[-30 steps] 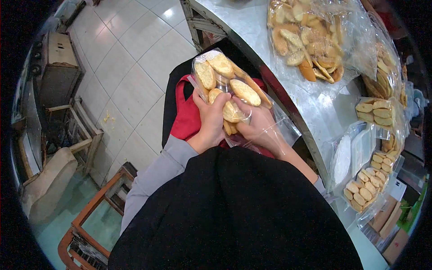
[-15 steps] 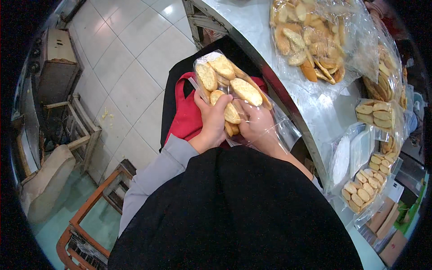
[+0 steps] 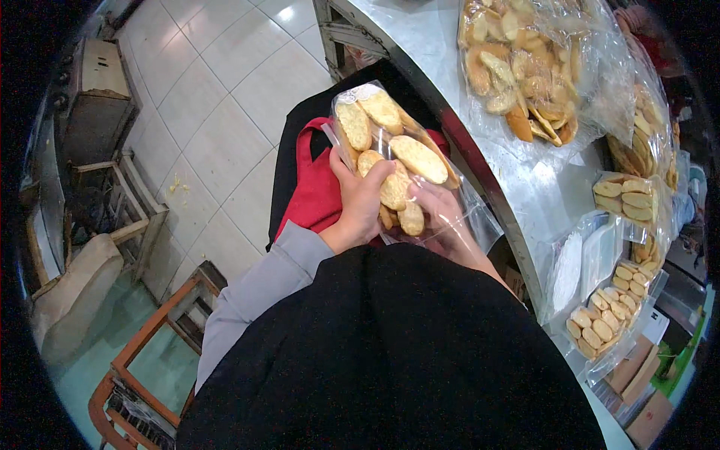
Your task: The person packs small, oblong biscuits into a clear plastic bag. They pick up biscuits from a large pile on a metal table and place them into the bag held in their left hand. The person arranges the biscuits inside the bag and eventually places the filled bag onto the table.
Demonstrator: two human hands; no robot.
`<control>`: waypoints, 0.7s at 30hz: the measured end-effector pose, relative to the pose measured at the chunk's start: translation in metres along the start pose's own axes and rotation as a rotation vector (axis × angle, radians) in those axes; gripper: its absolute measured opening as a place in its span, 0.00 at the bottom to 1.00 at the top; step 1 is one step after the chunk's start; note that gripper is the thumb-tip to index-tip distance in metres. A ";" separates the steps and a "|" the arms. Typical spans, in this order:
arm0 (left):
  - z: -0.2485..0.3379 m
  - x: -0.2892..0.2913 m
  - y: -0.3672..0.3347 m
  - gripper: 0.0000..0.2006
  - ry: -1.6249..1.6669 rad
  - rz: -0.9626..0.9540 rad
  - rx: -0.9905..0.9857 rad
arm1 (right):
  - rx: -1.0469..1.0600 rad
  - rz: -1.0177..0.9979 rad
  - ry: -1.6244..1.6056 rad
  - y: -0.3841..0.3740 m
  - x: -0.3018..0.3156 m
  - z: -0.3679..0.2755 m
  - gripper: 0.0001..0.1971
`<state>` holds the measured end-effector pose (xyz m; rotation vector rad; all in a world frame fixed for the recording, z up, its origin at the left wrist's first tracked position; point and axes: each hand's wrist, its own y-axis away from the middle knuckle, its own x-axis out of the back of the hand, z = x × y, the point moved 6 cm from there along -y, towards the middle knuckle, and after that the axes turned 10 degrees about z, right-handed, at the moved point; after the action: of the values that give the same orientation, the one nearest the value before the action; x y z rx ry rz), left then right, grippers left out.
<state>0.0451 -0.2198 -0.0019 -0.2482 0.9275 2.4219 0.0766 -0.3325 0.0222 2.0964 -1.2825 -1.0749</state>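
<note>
— As the head view looks down, where is the clear bag (image 3: 372,141)?

— Over the lap, between the two hands, to the left of the metal table (image 3: 517,184). It slants, its top leaning left, and oval bread slices (image 3: 418,159) show through the plastic.

— What is the left hand (image 3: 360,206) doing?

— Gripping the bag by its left side: the thumb lies across the front, while the other fingers go behind it, mostly hidden.

— And the right hand (image 3: 444,221)?

— At the bag's lower right, beside the slices, with shiny plastic around it. The fingers are blurred and partly covered, so I can't tell how far they are closed.

— What lies nearby?

— A red cloth (image 3: 310,191) is under and left of the bag. On the table, a big bag of bread (image 3: 525,82) lies toward the far end, and smaller packs (image 3: 609,319) are along the right. A wooden chair (image 3: 141,341) stands at lower left.
</note>
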 end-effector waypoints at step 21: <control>0.015 -0.020 0.013 0.44 0.172 -0.313 -0.005 | 0.036 0.002 -0.297 0.029 0.008 -0.008 0.25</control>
<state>0.0555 -0.2262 0.0237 -0.5668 0.8821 2.1388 0.0695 -0.3526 0.0440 2.0139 -1.4472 -1.4134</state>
